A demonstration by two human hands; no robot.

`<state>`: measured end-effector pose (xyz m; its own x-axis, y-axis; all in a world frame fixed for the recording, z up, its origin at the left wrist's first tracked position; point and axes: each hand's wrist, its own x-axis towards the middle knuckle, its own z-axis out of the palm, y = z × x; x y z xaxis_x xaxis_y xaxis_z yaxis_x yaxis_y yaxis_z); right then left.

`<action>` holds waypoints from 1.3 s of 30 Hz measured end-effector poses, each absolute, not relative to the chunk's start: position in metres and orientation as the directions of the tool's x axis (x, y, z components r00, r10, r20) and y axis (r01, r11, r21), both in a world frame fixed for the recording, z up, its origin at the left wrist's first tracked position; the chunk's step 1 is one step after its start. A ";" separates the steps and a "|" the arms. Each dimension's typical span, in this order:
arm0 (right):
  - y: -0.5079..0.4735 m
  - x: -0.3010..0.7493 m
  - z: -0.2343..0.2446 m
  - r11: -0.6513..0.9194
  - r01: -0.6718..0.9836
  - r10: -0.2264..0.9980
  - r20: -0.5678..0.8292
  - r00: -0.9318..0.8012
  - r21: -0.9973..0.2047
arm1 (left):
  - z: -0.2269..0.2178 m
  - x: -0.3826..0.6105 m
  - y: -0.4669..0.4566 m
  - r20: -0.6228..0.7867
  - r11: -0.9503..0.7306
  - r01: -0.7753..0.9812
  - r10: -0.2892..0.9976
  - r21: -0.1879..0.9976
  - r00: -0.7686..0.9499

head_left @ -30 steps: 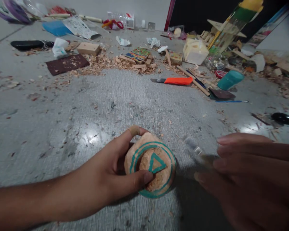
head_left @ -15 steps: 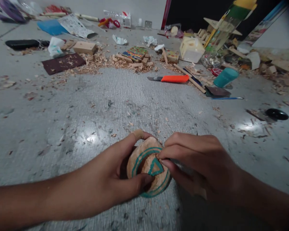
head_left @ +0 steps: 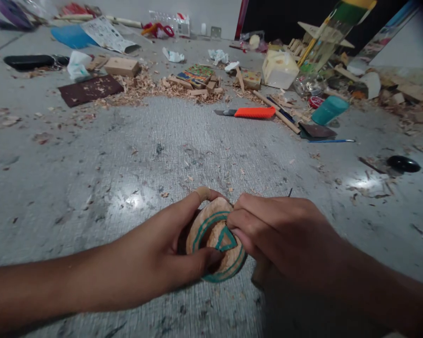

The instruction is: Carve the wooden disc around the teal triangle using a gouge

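My left hand (head_left: 176, 246) is closed around a round carved wooden piece (head_left: 200, 223), its thumb pressed on the face and a tan bandage on one finger. Teal curved lines run near the rim, and a teal-outlined triangle stands in the hollowed middle. My right hand (head_left: 275, 230) is pinched, its fingertips against the right side of the piece beside the triangle. Whatever those fingers hold is hidden; a thin dark tip (head_left: 290, 192) shows just above the knuckles.
An orange-handled cutter (head_left: 255, 112) lies beyond my hands, its blade pointing left. Wood shavings (head_left: 144, 89), brown sandpaper (head_left: 91, 90), a wooden block (head_left: 121, 67) and a teal cup (head_left: 329, 111) are spread further back. A black oval object (head_left: 403, 164) sits at right.
My right hand has shifted slightly left along the wooden piece, its fingers curled more tightly. The left hand keeps its hold. The whole view has shifted a little.
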<state>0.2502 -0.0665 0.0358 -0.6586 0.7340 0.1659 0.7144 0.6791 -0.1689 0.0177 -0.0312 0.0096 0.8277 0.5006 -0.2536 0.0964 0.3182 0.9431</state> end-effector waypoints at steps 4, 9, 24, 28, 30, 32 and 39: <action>-0.069 0.247 0.033 0.676 0.734 0.729 0.207 -0.652 -0.069 | 0.010 0.018 -0.030 -0.252 0.315 0.092 0.514 0.945 0.820; -0.067 0.244 0.027 0.663 0.736 0.741 0.258 -0.620 -0.139 | 0.012 0.019 -0.029 -0.282 0.368 0.091 0.507 0.925 0.814; -0.059 0.263 0.030 0.701 0.598 0.711 0.313 -0.630 -0.390 | 0.016 0.020 -0.028 -0.369 0.493 0.116 0.454 0.862 0.811; -0.063 0.256 0.029 0.695 0.638 0.719 0.322 -0.616 -0.331 | 0.016 0.021 -0.028 -0.399 0.489 0.156 0.445 0.859 0.802; -0.064 0.252 0.030 0.690 0.649 0.723 0.325 -0.609 -0.319 | 0.016 0.022 -0.027 -0.399 0.485 0.159 0.443 0.860 0.803; -0.065 0.249 0.032 0.686 0.660 0.727 0.320 -0.608 -0.304 | 0.017 0.022 -0.027 -0.392 0.480 0.156 0.442 0.863 0.807; -0.069 0.246 0.033 0.668 0.729 0.739 0.245 -0.627 -0.150 | 0.016 0.021 -0.027 -0.381 0.454 0.169 0.428 0.875 0.820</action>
<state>0.2457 -0.0688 0.0328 -0.6272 0.7393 0.2450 0.7287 0.6681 -0.1505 0.0206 -0.0270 0.0163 0.8196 0.4280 -0.3809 0.1694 0.4541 0.8747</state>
